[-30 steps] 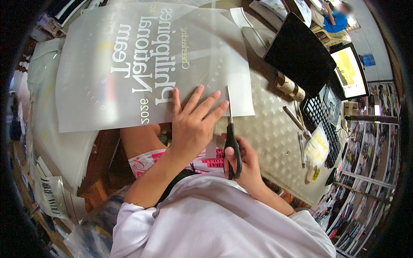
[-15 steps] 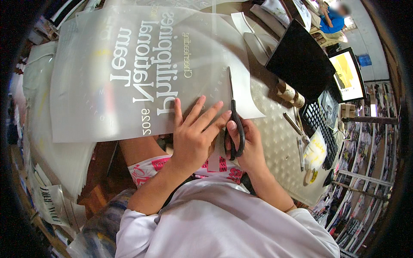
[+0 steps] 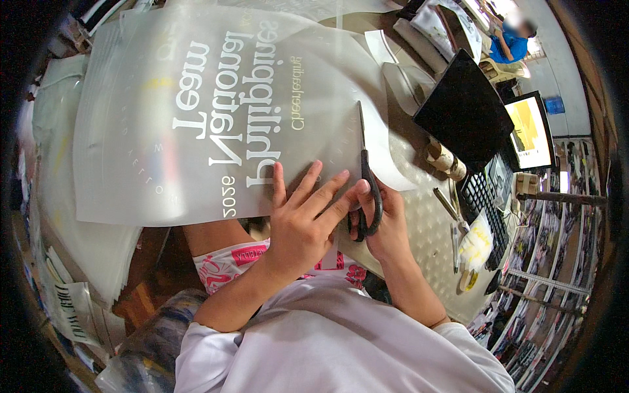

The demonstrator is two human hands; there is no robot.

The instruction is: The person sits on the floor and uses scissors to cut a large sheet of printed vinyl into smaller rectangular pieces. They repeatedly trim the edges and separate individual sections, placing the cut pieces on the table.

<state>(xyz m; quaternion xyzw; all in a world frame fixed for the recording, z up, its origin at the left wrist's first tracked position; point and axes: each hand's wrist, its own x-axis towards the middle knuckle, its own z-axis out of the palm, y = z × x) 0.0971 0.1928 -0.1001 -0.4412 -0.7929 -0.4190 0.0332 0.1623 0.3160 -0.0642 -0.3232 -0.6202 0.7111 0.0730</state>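
A large translucent film sheet (image 3: 124, 131) with mirrored white lettering lies across the table and hangs a little over its near edge. My left hand (image 3: 301, 226) rests on the sheet's near right part, fingers spread, its thumb hidden. The left fingertips reach close to the scissors. In my right hand (image 3: 392, 229) are black-handled scissors (image 3: 365, 160), pointing away from me, with the blades along the sheet's right side. The blades look nearly together. Right of them a curved pale edge strip (image 3: 386, 164) of the film lies on the table.
A dark laptop-like panel (image 3: 464, 108), a keyboard (image 3: 481, 190) and a lit screen (image 3: 529, 131) stand at the right. Nearer are a cardboard roll (image 3: 445, 160), a pen (image 3: 455, 249) and a plastic bag (image 3: 477, 242). Stacked film sheets (image 3: 85, 242) lie left. A person in blue (image 3: 513, 46) sits far right.
The view has shifted slightly, so the table and sheet appear a little further right and lower. My hands keep nearly the same pose, with the scissors still in my right hand.
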